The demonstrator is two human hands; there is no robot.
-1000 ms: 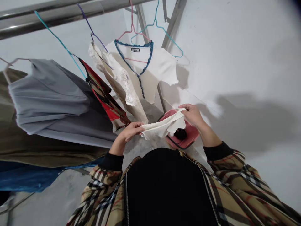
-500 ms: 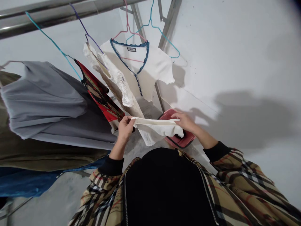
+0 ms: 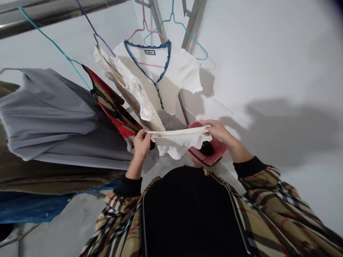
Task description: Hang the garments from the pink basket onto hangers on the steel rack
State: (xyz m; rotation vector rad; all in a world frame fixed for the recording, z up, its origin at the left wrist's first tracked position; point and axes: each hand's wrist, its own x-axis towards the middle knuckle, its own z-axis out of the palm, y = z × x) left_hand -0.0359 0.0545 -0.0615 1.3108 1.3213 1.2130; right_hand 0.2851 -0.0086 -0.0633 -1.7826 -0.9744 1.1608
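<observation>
Stretched between my two hands is a white garment [image 3: 177, 142], its upper edge pulled nearly straight and its lower part hanging in ruffled folds; its exact kind is hard to tell. My left hand [image 3: 142, 142] pinches the left end between thumb and fingers. At the other end, my right hand [image 3: 216, 131] grips the top corner, a bit higher than the left. Below and behind the right end stands a red basin [image 3: 214, 151] with something dark in it. A white top with blue trim [image 3: 171, 78] hangs just beyond on a pink hanger [image 3: 144, 25].
A metal rail [image 3: 48, 18] carries a white lace garment [image 3: 136, 94], a red patterned garment [image 3: 109, 103] and a grey garment [image 3: 53, 114] on the left. A bare blue hanger [image 3: 191, 37] hangs beside the white wall [image 3: 273, 53]. Blue fabric [image 3: 34, 207] hangs lower left.
My right hand has moved slightly right and up, drawing the garment's top edge tauter and wider. Its hanging part sits higher, and more of the basin shows.
</observation>
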